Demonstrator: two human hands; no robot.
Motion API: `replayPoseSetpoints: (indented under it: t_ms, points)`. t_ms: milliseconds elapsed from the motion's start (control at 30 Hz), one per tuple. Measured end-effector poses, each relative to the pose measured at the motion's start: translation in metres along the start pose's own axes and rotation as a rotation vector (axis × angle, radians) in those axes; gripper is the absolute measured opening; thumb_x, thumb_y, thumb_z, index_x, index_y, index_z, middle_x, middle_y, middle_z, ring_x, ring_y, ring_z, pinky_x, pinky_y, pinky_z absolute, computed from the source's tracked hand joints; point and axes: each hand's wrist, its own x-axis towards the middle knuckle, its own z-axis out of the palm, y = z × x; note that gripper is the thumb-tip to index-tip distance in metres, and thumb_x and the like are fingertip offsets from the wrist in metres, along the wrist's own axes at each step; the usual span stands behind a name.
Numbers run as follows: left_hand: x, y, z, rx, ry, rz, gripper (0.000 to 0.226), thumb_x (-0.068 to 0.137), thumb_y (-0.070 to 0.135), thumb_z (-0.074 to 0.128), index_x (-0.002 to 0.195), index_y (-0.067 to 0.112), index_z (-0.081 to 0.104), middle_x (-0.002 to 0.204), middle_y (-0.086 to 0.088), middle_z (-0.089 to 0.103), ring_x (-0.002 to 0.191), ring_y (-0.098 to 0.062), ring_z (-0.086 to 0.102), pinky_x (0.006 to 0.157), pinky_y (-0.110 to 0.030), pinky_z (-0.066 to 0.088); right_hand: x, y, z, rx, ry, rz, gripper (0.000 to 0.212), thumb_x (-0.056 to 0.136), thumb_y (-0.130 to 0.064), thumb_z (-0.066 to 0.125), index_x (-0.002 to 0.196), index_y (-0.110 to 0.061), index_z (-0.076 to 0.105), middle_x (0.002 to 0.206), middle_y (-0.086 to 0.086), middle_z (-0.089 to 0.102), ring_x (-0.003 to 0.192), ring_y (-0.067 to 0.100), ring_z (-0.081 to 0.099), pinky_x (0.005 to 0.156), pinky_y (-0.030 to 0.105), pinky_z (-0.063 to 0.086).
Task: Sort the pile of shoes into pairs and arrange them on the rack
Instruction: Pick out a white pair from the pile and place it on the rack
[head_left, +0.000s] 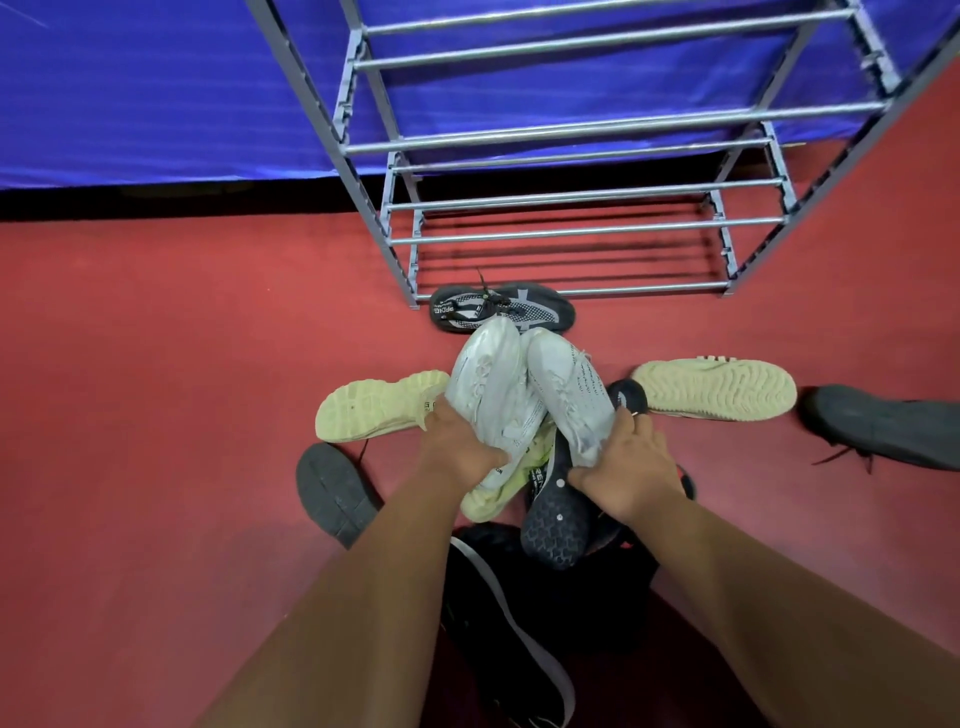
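Red floor (156, 364) under grey rack (571, 197), blue sheet (156, 93) behind; left hand (457, 441) and right hand (628, 473) each grip a white shoe (488, 384)

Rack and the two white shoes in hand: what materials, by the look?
Rack: probably metal tube rails, shiny silver with long highlights; matte grey uprights and joints, possibly plastic. White shoes, one in the left hand and one in the right hand: soft knit or mesh uppers, matte, dotted weave and fabric laces showing.

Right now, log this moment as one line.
left hand: white lace-up sneaker | right hand: matching white sneaker | grey metal rack: empty
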Motion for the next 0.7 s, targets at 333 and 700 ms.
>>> replayPoseSetpoints:
  t_ms: [333,700]
  points:
    - [0.016,0.017,-0.020,-0.319,0.181,0.232,0.064,0.065,0.023,0.089,0.124,0.019,0.065,0.111,0.003,0.073,0.101,-0.018,0.071,0.089,-0.044,0.061,0.021,-0.006,-0.022,0.361,0.180,-0.026,0.073,0.070,-0.044,0.075,0.135,-0.020,0.051,0.115,0.000,0.047,0.111,0.025,0.045,0.099,0.046,0.047]
    - [0.129,0.080,-0.077,-0.014,0.374,0.304,0.078,0.071,0.045,0.082,0.134,0.014,0.050,0.125,-0.005,0.058,0.113,-0.026,0.059,0.087,-0.034,0.049,0.131,-0.060,-0.068,0.192,0.232,-0.020,0.050,0.074,-0.053,0.067,0.110,-0.018,0.063,0.104,0.005,0.066,0.107,0.034,0.059,0.091,0.040,0.052]
